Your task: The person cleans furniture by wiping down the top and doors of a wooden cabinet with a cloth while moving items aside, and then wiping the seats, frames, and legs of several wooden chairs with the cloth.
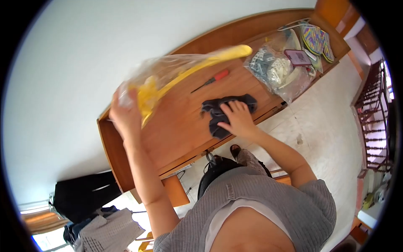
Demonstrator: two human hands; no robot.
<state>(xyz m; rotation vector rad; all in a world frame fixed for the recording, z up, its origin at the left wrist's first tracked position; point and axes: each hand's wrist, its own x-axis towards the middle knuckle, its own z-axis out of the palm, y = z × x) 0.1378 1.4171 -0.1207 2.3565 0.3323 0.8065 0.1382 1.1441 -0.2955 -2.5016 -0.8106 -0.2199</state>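
Observation:
My left hand (pixel 126 111) is closed on a clear plastic bag (pixel 168 65) with yellow parts inside, lifted above the left part of the wooden table (pixel 176 134). A long yellow piece runs from the bag toward the upper right, slightly blurred. My right hand (pixel 239 119) lies with its fingers spread on a crumpled dark cloth (pixel 218 126) near the table's front edge. Between the bag and the cloth, a screwdriver with a red handle (pixel 220 75) rests on the tabletop.
Clear bags with white and grey parts (pixel 279 71), a phone (pixel 298 58) and patterned slippers (pixel 312 40) occupy the table's right end. A raised wooden rim (pixel 231 29) runs along the back. Clothes (pixel 105 229) hang at lower left.

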